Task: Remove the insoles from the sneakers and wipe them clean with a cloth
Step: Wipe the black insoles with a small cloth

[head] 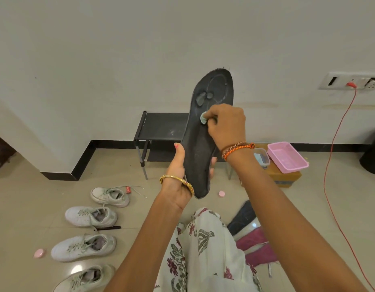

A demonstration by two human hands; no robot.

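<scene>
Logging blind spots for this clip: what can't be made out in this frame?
Head view only:
- cloth: mostly buried in the right hand; size unclear.
- insole: far face turned away; heel partly covered by the left hand.
- nearest sneaker: cut off by the bottom edge.
- clear tub: behind the right wrist; contents unclear.

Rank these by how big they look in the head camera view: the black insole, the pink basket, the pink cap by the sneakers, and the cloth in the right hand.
1. black insole, though it is nearest the camera.
2. pink basket.
3. pink cap and cloth: too alike to rank, since the right hand hides most of the cloth.
</scene>
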